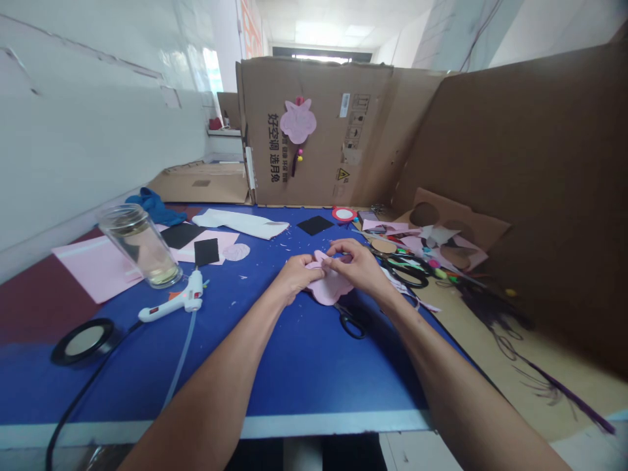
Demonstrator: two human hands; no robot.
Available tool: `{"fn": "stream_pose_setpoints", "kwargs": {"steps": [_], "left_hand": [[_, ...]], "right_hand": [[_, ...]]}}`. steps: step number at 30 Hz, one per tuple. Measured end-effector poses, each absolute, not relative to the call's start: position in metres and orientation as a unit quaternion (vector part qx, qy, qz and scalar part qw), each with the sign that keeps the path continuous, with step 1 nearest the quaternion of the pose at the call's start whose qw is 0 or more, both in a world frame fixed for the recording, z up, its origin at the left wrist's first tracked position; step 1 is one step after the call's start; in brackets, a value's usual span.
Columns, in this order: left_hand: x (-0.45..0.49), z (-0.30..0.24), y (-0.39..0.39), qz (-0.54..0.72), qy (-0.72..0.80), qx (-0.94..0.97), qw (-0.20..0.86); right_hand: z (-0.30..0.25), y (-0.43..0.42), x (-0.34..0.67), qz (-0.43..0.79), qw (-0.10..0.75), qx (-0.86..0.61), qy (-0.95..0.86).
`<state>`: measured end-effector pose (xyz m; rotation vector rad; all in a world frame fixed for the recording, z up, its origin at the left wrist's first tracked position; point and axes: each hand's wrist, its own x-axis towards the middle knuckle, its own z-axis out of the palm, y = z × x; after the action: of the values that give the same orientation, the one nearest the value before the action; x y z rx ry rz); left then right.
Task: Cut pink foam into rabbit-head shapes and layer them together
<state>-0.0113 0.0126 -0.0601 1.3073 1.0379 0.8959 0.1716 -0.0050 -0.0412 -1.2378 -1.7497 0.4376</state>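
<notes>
Both hands meet over the middle of the blue table [284, 386], on a pink scalloped cutout [328, 292] with small pointed tips at its top. My left hand [293, 277] pinches the cutout's left side between thumb and fingers. On its upper right, my right hand [357, 265] has thumb and fingertips closed at the pointed part. Black-handled scissors [354, 323] lie on the table just below the cutout, their blades partly hidden under it. A similar pink shape [298, 123] hangs on the cardboard panel ahead, with small coloured balls below it.
At left are a white glue gun [189, 296] with its cord, a glass jar [142, 245], a roll of black tape [87, 341] and pink sheets [101, 268]. Scraps and more black scissors [407, 271] crowd the right. Cardboard walls [520, 144] stand behind and at right.
</notes>
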Motion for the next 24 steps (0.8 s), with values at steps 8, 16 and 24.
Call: {"fn": "stream_pose_setpoints", "kwargs": {"steps": [8, 16, 24], "left_hand": [[-0.0121, -0.0580, 0.0142, 0.398, 0.437, 0.502, 0.632], [-0.0118, -0.0552, 0.0146, 0.406, 0.426, 0.480, 0.651], [-0.0113, -0.0566, 0.0153, 0.425, 0.425, 0.469, 0.647]], "right_hand": [[-0.0369, -0.0057, 0.1759, 0.356, 0.511, -0.527, -0.579], [-0.0426, -0.0013, 0.1758, 0.433, 0.568, -0.485, -0.505], [-0.0449, -0.0008, 0.1747, 0.474, 0.572, -0.468, -0.479]]}}
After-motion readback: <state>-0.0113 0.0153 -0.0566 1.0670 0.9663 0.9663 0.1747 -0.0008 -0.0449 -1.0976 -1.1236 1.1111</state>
